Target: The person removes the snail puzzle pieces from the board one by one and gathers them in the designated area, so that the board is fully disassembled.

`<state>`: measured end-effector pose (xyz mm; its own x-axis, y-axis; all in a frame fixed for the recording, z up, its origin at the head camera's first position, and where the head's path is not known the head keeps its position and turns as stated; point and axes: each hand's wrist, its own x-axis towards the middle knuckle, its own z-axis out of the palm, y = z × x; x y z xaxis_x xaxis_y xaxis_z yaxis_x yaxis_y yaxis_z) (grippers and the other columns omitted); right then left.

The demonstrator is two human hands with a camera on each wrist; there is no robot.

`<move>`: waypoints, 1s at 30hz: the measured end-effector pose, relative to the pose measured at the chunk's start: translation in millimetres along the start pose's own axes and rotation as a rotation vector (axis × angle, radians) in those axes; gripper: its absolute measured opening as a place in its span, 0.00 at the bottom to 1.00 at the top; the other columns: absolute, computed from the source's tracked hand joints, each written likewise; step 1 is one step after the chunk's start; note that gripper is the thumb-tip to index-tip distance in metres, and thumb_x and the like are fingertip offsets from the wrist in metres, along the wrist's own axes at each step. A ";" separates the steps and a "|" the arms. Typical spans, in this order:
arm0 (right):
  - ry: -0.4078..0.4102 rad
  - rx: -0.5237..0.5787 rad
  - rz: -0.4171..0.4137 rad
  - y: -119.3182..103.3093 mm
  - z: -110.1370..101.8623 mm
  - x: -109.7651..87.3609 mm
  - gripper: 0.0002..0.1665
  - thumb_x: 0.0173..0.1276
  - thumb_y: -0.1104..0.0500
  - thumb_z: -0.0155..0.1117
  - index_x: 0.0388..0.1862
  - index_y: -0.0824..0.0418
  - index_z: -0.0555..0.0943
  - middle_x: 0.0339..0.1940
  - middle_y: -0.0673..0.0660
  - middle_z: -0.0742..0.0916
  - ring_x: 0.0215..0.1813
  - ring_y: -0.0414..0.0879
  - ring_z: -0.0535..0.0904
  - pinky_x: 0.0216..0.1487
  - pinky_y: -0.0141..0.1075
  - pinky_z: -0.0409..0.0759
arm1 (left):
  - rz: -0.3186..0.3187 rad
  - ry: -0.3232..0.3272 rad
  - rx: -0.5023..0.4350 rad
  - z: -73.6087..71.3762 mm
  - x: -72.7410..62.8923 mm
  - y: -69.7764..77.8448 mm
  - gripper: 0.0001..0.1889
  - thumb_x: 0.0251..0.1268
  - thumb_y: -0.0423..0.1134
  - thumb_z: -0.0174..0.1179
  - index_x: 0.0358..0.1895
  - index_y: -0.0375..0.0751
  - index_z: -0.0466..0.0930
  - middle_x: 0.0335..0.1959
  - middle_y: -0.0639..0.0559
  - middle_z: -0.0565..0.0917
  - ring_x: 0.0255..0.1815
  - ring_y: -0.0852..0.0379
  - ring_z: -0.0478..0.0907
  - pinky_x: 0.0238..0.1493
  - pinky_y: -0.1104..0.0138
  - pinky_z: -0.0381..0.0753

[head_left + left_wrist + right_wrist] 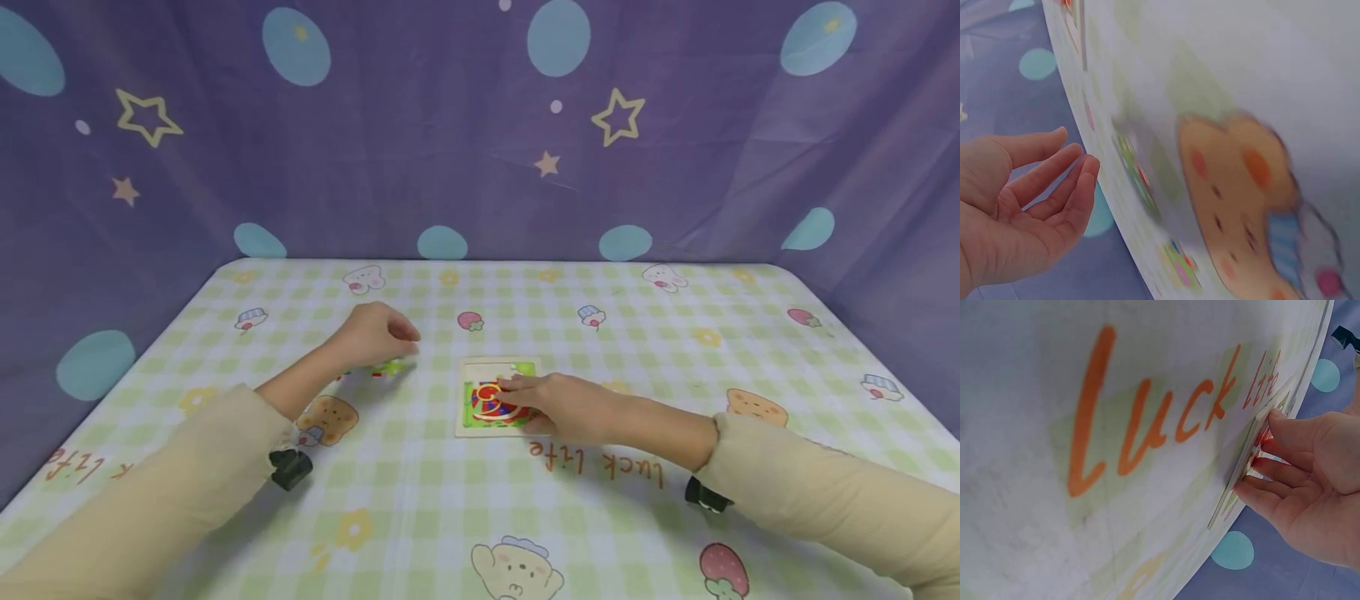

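"Head view first: where are the hands?"

"Well apart. The left hand (378, 333) hangs over the loose pieces (390, 367), toward the left edge of the tabletop (630, 533); its fingers are loosely bent and, by the left wrist view, grip nothing. The right hand (573, 408) has its fingertips on the puzzle board (487, 371), about midway between the tabletop's left and right edges."

"Is the right one pinching a piece?"

"I cannot tell; the fingers cover the spot, and the right wrist view is too slanted."

"So what could go wrong?"

"A sideways drag from the right fingers could nudge fitted parts loose, or skid the board, which looks thin and light. On the left, the pieces lie so low that fingertips might slip over them or flick them toward the tabletop's left edge."

"And the materials?"

"The board is squarish, pale and wood-like, with a plain border. A bare strip faces the tabletop's far edge; nearer us is a bright picture (487, 408) in red, blue and green with curling yellow lines. The loose pieces look flat, mostly green with red; their outlines are too small to read. The cloth (420, 500) is green-and-white check, and beyond the far edge hangs a softly creased purple curtain (450, 125)."
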<state>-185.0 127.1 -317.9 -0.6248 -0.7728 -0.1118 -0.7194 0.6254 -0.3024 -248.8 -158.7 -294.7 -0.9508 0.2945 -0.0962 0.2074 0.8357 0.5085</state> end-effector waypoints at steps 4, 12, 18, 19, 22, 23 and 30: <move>0.015 -0.008 -0.002 0.6 0.8 -1.1 0.28 0.69 0.61 0.61 0.68 0.61 0.71 0.73 0.59 0.71 0.74 0.53 0.67 0.67 0.46 0.72 | 0.023 -0.019 -0.027 9.8 6.6 14.7 0.13 0.61 0.39 0.63 0.47 0.38 0.85 0.44 0.44 0.87 0.47 0.49 0.82 0.51 0.58 0.80; 0.064 -0.036 -0.030 1.2 4.0 -5.1 0.27 0.68 0.59 0.61 0.66 0.62 0.73 0.70 0.59 0.75 0.71 0.52 0.71 0.64 0.44 0.75 | 0.104 -0.054 -0.070 29.9 14.4 46.4 0.13 0.60 0.38 0.64 0.46 0.36 0.85 0.43 0.44 0.88 0.46 0.51 0.83 0.47 0.64 0.81; 0.065 -0.034 -0.059 0.2 1.4 -8.8 0.23 0.69 0.61 0.61 0.63 0.60 0.76 0.68 0.59 0.76 0.70 0.52 0.71 0.63 0.44 0.76 | 0.129 -0.095 -0.056 45.5 19.9 62.8 0.11 0.61 0.39 0.64 0.44 0.39 0.86 0.41 0.47 0.88 0.44 0.55 0.82 0.47 0.66 0.80; 0.063 -0.031 -0.062 0.0 1.1 -9.5 0.22 0.69 0.61 0.61 0.62 0.60 0.77 0.68 0.59 0.76 0.70 0.52 0.71 0.63 0.44 0.76 | 0.133 -0.102 -0.052 48.3 20.3 64.9 0.10 0.61 0.39 0.64 0.43 0.40 0.86 0.41 0.48 0.88 0.44 0.55 0.82 0.47 0.66 0.80; 0.063 -0.019 -0.078 -0.2 0.6 -11.0 0.21 0.69 0.62 0.60 0.61 0.60 0.78 0.68 0.61 0.76 0.69 0.54 0.72 0.61 0.43 0.78 | 0.136 -0.118 -0.055 56.9 21.5 70.6 0.09 0.61 0.39 0.64 0.41 0.41 0.87 0.39 0.50 0.89 0.43 0.56 0.82 0.46 0.67 0.80; 0.062 -0.013 -0.084 -0.1 0.6 -11.4 0.21 0.69 0.62 0.60 0.61 0.60 0.78 0.68 0.61 0.76 0.69 0.54 0.73 0.59 0.42 0.79 | 0.143 -0.120 -0.056 59.5 21.7 72.2 0.08 0.61 0.39 0.64 0.41 0.41 0.87 0.39 0.50 0.89 0.43 0.56 0.82 0.46 0.67 0.81; 0.046 0.031 -0.098 2.0 0.3 -12.0 0.23 0.67 0.64 0.62 0.62 0.61 0.77 0.68 0.63 0.75 0.66 0.55 0.76 0.56 0.37 0.81 | 0.182 -0.140 -0.061 74.7 19.5 79.7 0.07 0.62 0.37 0.63 0.39 0.40 0.88 0.39 0.49 0.89 0.44 0.55 0.83 0.47 0.66 0.82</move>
<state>-178.9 137.6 -317.5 -0.5655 -0.8239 -0.0364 -0.7685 0.5425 -0.3393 -233.6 -51.7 -319.9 -0.8571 0.5025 -0.1136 0.3543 0.7349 0.5782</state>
